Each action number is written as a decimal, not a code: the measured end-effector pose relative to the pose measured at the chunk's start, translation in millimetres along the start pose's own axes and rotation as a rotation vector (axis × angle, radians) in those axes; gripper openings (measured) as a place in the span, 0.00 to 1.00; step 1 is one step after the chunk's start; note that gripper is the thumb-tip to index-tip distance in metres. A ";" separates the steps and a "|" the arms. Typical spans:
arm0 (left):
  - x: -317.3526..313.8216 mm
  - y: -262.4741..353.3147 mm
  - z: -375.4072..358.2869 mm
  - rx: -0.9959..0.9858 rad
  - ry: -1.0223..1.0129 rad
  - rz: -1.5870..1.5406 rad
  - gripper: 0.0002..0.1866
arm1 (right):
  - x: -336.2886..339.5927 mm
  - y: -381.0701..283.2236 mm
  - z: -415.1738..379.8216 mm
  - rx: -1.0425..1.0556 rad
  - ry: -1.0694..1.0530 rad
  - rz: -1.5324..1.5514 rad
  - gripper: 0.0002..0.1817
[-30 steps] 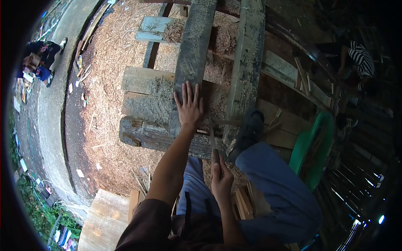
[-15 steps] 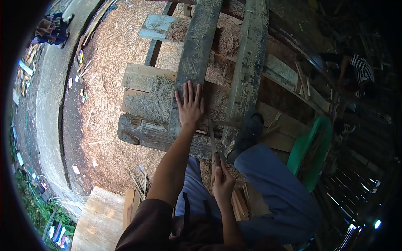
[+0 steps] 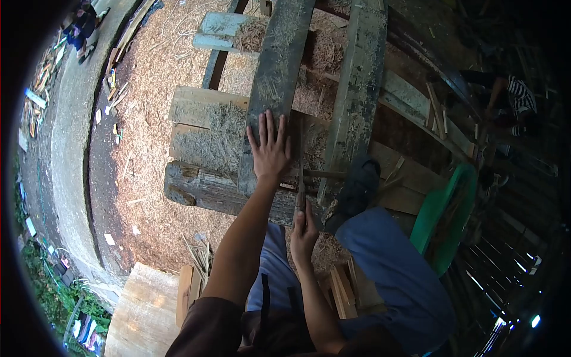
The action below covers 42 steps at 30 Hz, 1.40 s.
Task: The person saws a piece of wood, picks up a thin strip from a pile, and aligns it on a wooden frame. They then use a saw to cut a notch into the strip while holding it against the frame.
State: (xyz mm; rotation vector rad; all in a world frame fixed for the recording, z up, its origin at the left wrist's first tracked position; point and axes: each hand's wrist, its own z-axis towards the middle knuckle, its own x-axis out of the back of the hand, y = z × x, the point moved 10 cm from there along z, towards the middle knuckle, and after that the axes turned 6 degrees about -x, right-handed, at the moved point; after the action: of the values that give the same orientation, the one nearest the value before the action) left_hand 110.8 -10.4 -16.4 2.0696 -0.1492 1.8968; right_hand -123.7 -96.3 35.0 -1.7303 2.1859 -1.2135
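My left hand (image 3: pixel 270 147) lies flat with its fingers spread on a dark plank (image 3: pixel 275 71) dusted with shavings. To its right, my right hand (image 3: pixel 304 231) is wrapped round the wooden handle of a long thin tool (image 3: pixel 301 160). The tool's narrow blade points away from me, beside the plank's right edge; whether it is a saw or a file I cannot tell. Beneath the plank, across it, runs a rough weathered beam (image 3: pixel 229 193). My shoe (image 3: pixel 360 184) rests on the right, at the near end of a second long beam (image 3: pixel 357 89).
Wood shavings (image 3: pixel 148 149) cover the ground. A green plastic chair (image 3: pixel 443 214) stands at the right. Farther right a person in a striped shirt (image 3: pixel 520 95) bends down. Another person (image 3: pixel 80 30) is at the upper left. Loose wood pieces (image 3: pixel 342 291) lie near my legs.
My right hand has moved forward and slightly left with the tool, whose blade now reaches farther along the plank's edge. My left hand has stayed on the plank. The person at upper left has shifted.
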 end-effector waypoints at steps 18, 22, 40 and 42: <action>6.0 1.4 0.0 0.002 0.001 -0.045 0.34 | -7.4 28.8 12.2 -0.030 -0.068 0.315 0.26; 7.4 -1.5 0.1 0.008 0.005 -0.065 0.34 | -13.9 33.8 26.8 -0.047 -0.070 0.306 0.29; 6.7 1.7 -0.2 0.007 -0.010 -0.073 0.34 | -6.7 26.4 23.4 -0.036 -0.013 0.222 0.30; 9.4 0.3 0.0 0.007 0.000 -0.091 0.33 | -12.2 29.5 31.2 0.054 -0.019 0.231 0.30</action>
State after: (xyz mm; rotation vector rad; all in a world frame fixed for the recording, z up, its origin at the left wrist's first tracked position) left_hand 111.7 -9.4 -7.0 2.0444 -0.0475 1.8456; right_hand -125.9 -100.9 -9.3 -1.4159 2.2443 -1.1817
